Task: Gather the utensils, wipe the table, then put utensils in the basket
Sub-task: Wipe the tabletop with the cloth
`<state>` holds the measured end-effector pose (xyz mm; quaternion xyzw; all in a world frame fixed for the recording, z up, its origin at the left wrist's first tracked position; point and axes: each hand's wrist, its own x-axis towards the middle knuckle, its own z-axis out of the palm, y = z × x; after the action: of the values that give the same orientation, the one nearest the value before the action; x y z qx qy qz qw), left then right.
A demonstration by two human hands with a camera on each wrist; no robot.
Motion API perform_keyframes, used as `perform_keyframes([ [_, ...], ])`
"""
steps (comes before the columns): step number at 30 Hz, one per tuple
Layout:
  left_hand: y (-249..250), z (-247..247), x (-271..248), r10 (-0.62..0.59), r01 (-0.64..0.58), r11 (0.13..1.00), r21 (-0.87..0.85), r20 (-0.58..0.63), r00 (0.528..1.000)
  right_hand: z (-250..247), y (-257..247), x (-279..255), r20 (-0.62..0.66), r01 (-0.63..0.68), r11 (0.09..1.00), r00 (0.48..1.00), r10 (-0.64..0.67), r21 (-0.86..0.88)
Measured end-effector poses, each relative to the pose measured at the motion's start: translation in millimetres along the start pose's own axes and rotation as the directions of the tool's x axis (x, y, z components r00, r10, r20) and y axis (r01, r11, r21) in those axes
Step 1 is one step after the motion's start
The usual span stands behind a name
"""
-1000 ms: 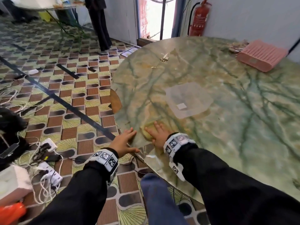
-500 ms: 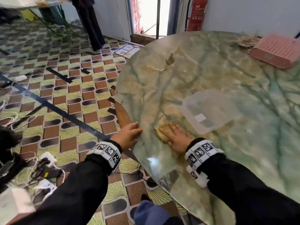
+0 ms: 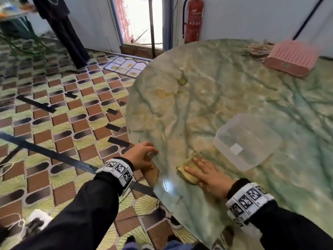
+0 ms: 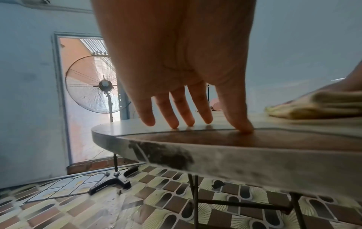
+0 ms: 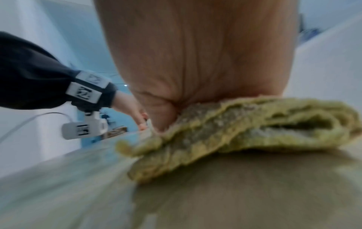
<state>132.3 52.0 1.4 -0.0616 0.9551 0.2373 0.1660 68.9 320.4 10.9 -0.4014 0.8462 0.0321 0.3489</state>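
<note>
The right hand (image 3: 210,175) lies flat, fingers straight, pressing the yellow cloth (image 3: 187,171) on the table (image 3: 207,91) near its 7 o'clock edge. The left hand (image 3: 140,156) grasps nothing; its fingertips (image 4: 243,129) touch the rim. The pink basket (image 3: 290,59) sits at 1 o'clock, perhaps with utensils behind, too blurred to say.

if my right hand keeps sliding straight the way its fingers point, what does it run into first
Probably nothing on the table: the right hand, flat on the cloth, points toward the near-left edge, where the left hand rests, slightly aside.
</note>
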Motion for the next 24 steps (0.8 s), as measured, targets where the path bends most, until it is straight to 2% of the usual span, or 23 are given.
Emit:
perform_keyframes([
  [2, -8.8, -11.8, 13.8, 0.015, -0.015, 1.000, -0.001, 0.010, 1.000, -12.0, 1.3, 27.2, -0.085, -0.140, 0.986, 0.985, 0.147, 0.086],
  [4, -21.5, -24.3, 25.8, 0.041, -0.042, 0.999, 0.022, 0.025, 0.999, -24.7, -7.2, 62.2, -0.150, -0.264, 0.950, 0.946, 0.289, 0.168],
  [7, -45.1, -38.9, 38.9, 0.053, -0.059, 0.993, 0.099, 0.064, 0.997, -42.3, -39.8, 105.7, -0.160, -0.367, 0.886, 0.893, 0.421, 0.282],
  [11, -73.0, -61.5, 49.0, 0.100, -0.123, 0.973, 0.198, 0.124, 0.987, -41.7, -92.6, 119.7, -0.147, -0.323, 0.917, 0.921, 0.362, 0.233],
  [14, -83.6, -77.9, 60.4, 0.173, -0.212, 0.952, 0.222, 0.181, 0.968, -19.8, -113.1, 87.9, -0.086, -0.254, 0.943, 0.957, 0.278, 0.216],
  [16, -85.1, -83.6, 70.7, 0.208, -0.254, 0.937, 0.240, 0.204, 0.957, -7.2, -112.1, 59.7, -0.067, -0.259, 0.929, 0.956, 0.286, 0.263],
  [18, -83.7, -86.1, 81.6, 0.233, -0.298, 0.908, 0.295, 0.236, 0.943, -0.5, -95.9, 41.8, -0.070, -0.346, 0.877, 0.918, 0.389, 0.334],
  [20, -80.9, -89.4, 88.7, 0.228, -0.321, 0.880, 0.350, 0.282, 0.932, -0.2, -70.5, 41.4, -0.095, -0.457, 0.817, 0.851, 0.517, 0.353],
  [22, -81.2, -91.1, 94.4, 0.216, -0.342, 0.854, 0.393, 0.330, 0.919, -11.1, -48.5, 56.1, -0.112, -0.537, 0.760, 0.785, 0.609, 0.367],
  [24, -83.5, -91.4, 97.7, 0.201, -0.347, 0.841, 0.414, 0.356, 0.913, -28.1, -37.8, 82.6, -0.100, -0.562, 0.717, 0.754, 0.649, 0.412],
])
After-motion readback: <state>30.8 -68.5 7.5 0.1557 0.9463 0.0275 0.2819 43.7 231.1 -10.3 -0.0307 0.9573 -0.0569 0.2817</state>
